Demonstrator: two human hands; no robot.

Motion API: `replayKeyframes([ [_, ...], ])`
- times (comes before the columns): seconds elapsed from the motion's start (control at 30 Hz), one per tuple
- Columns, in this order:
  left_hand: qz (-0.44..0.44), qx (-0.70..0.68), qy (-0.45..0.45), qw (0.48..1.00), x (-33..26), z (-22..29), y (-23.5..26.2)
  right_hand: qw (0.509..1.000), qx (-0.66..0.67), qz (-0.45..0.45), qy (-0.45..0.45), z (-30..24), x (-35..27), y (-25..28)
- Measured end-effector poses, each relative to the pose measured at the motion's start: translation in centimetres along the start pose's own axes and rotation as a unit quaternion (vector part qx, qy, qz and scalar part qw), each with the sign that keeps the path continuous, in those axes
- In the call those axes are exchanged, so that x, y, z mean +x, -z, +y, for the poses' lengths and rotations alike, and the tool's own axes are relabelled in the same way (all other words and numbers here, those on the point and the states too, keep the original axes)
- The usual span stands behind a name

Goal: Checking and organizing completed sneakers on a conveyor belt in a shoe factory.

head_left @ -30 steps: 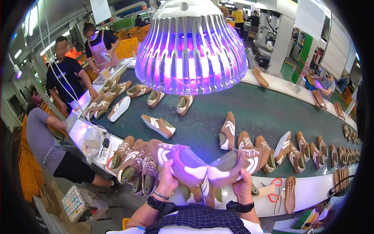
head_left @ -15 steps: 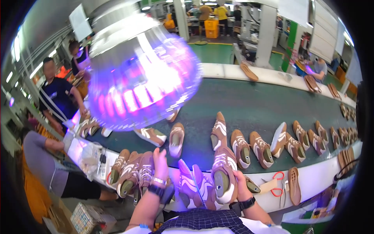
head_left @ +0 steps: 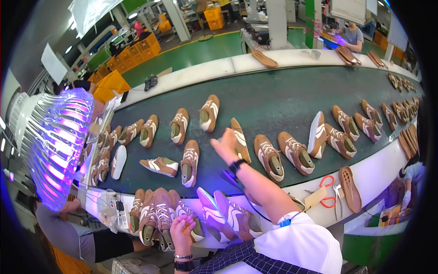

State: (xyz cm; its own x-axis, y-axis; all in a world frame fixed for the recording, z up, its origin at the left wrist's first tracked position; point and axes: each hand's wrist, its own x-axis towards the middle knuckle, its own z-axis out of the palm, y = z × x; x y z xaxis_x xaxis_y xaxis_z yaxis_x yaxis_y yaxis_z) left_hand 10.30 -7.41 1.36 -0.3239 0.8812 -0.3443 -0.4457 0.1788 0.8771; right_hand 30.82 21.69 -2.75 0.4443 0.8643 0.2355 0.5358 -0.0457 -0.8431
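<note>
My right hand (head_left: 223, 147) reaches over the green belt with thumb and fingers apart. It is beside a brown and white sneaker (head_left: 241, 145), partly covering it; whether they touch I cannot tell. Just beyond, another sneaker (head_left: 210, 113) stands on the belt, slightly blurred. Near my body, my left hand (head_left: 182, 228) is loosely curled, with nothing visible in it. It is in front of a sneaker (head_left: 188, 211) at the end of a tight row of shoes on the white ledge. To its right, a pair of sneakers (head_left: 228, 214) leans together under purple light.
Several sneakers line the belt (head_left: 269, 100) on both sides. A glowing purple lamp (head_left: 59, 146) hangs at left. Red-handled scissors (head_left: 327, 191), pliers (head_left: 338, 201) and a brown sole (head_left: 350, 189) lie on the right ledge. A person (head_left: 68, 233) is at lower left.
The sneaker my right hand held is out of that hand, and one more sneaker stands on the belt. My right arm has stretched forward; my left hand has drawn back and curled. The view has shifted.
</note>
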Motion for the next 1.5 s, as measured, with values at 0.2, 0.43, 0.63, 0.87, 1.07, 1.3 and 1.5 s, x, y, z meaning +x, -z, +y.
replayKeyframes([
  [0.2,-0.056,0.068,0.107,0.99,-3.1,1.1,1.3,0.984,-0.021,-0.122,-0.131,14.0,1.7,2.0],
  [0.43,-0.1,0.113,0.169,0.974,-5.1,-0.9,3.2,0.968,-0.075,-0.212,-0.113,12.4,1.4,3.8],
  [0.63,-0.129,0.165,0.16,0.965,-3.8,-1.4,2.6,0.708,0.524,-0.366,-0.302,9.6,-2.0,9.9],
  [0.87,0.121,0.497,-0.217,0.832,-0.4,4.7,5.9,0.62,0.667,-0.351,-0.218,1.1,-10.1,23.1],
  [1.07,0.09,0.582,-0.137,0.796,0.9,1.9,8.7,0.552,0.667,-0.421,-0.271,3.5,-15.6,21.1],
  [1.3,0.085,0.505,-0.132,0.849,0.8,1.5,10.0,0.489,0.571,-0.509,-0.42,-5.2,-18.7,8.5],
  [1.5,-0.017,0.186,-0.109,0.976,1.0,-0.3,15.3,0.525,0.523,-0.498,-0.451,-7.5,-22.0,7.6],
])
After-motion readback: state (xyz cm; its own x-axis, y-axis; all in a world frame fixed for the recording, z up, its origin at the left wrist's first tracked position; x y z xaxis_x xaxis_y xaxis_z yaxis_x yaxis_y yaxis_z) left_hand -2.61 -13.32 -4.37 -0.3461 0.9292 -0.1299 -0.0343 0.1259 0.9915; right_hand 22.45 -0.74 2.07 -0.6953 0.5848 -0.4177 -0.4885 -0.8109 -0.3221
